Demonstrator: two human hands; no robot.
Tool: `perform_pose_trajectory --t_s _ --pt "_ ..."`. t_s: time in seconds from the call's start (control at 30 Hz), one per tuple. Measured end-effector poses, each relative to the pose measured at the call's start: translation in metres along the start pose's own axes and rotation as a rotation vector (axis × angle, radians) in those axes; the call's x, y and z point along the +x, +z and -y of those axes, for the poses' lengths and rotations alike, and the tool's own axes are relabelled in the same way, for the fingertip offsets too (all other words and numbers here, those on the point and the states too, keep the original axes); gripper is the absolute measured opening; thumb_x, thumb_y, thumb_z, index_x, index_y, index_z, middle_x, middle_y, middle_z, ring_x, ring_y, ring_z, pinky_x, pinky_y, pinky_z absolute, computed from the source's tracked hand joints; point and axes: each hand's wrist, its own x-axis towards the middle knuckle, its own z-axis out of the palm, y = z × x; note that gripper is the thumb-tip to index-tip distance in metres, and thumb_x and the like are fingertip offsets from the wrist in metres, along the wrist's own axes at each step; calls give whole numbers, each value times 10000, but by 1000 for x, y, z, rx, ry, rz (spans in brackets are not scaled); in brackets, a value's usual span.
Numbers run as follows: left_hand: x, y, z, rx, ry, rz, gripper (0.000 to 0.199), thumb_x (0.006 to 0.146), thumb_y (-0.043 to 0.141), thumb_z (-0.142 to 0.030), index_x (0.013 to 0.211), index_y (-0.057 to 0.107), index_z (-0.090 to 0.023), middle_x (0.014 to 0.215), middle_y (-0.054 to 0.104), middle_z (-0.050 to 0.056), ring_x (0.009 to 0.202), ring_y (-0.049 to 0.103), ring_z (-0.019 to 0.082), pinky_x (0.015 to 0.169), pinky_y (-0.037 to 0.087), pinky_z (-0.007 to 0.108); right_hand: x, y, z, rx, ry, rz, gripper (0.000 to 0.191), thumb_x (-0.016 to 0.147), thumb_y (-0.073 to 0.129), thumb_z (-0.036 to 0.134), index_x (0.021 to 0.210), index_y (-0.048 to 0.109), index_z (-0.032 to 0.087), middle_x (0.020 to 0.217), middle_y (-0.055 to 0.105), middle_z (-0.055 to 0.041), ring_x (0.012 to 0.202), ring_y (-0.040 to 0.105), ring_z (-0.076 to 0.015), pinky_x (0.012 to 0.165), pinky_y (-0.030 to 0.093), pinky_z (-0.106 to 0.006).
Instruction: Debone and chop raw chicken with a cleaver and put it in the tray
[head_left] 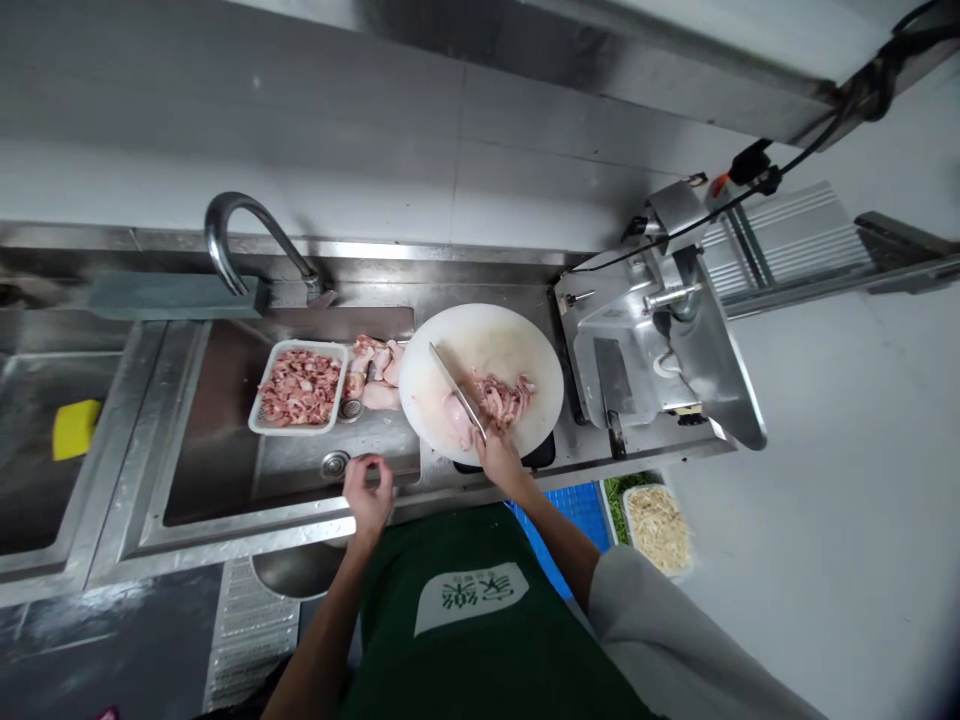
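My right hand (498, 460) is closed around the handle of a kitchen knife (457, 388), whose blade slants up and left over the round white cutting board (427, 340). Left of the blade lies a pale piece of raw meat (456, 418), probably chicken. To its right is a heap of cut meat strips (506, 400). My left hand (368, 495) hovers over the front edge of the sink, fingers loosely curled with a gap to the thumb, nothing visible in it. Larger raw meat pieces (382, 396) lie in the sink beside the board.
In the sink (225, 480), a white basket (259, 420) holds chopped meat, near a curved faucet (262, 215). At the right stands a metal slicer (720, 350), with a cleaver (613, 375) on a plastic container (589, 385). A yellow sponge (76, 429) sits far left.
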Motion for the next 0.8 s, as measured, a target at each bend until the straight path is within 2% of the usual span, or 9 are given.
perform_pose_trajectory --t_s 0.17,0.27,0.33,0.4,0.47,0.53,0.63,0.73,0.8 --pt "34 90 -36 -80 336 283 260 991 509 -345 1153 618 -173 1165 601 149 1126 541 283 970 480 452 12 -9 -2 -26 -19 43 593 1013 368 301 1546 336 42 1554 414 -225 1472 352 -291 1184 312 -465" --pt "39 125 -41 -7 420 333 316 996 495 -374 1163 645 -152 1188 558 173 1134 505 310 962 474 481 11 -30 3 -17 -41 66 607 1004 402 301 1566 317 87 1557 422 -202 1435 413 -306 1147 364 -446" --pt "37 133 -38 17 420 324 277 988 510 -338 1140 654 -158 1177 554 167 1126 495 312 964 467 494 -1 -46 4 -12 -14 127 583 1013 401 297 1568 327 135 1496 510 -180 1316 550 -297 1065 441 -395" --pt "34 133 -34 21 381 318 230 972 530 -280 1139 652 -178 1182 557 154 1129 488 307 977 460 497 -21 -59 3 -30 85 244 492 1029 392 298 1495 434 147 1286 676 -173 1094 689 -286 930 502 -355" --pt "33 131 -33 13 348 330 212 953 547 -248 1127 654 -193 1172 566 140 1130 490 301 984 459 492 -40 -66 0 -73 219 368 381 1040 393 314 1314 573 121 1021 754 -167 899 735 -286 812 512 -337" --pt "35 130 -32 -7 346 371 209 939 562 -251 1117 658 -197 1160 576 131 1124 498 295 987 463 477 -49 -66 0 -102 308 435 345 1046 385 325 1186 615 108 887 754 -162 841 738 -293 770 507 -334" --pt "45 132 -30 -23 329 371 204 919 590 -272 1093 665 -195 1146 579 127 1114 505 290 982 467 455 -31 -54 3 -64 245 383 393 1031 384 260 1364 529 109 1039 746 -177 1013 716 -290 863 513 -353" --pt "61 133 -25 -17 314 343 220 913 602 -292 1099 664 -192 1158 573 131 1118 506 289 986 460 446 3 -42 -1 10 38 183 547 994 412 235 1534 371 160 1425 575 -174 1364 501 -275 1074 429 -403" --pt "70 132 -24 -19 323 352 223 911 607 -314 1088 666 -193 1144 573 128 1103 517 283 987 459 442 18 -43 -14 121 48 107 523 986 445 308 1490 442 169 1407 593 -153 1360 500 -272 1066 452 -412"
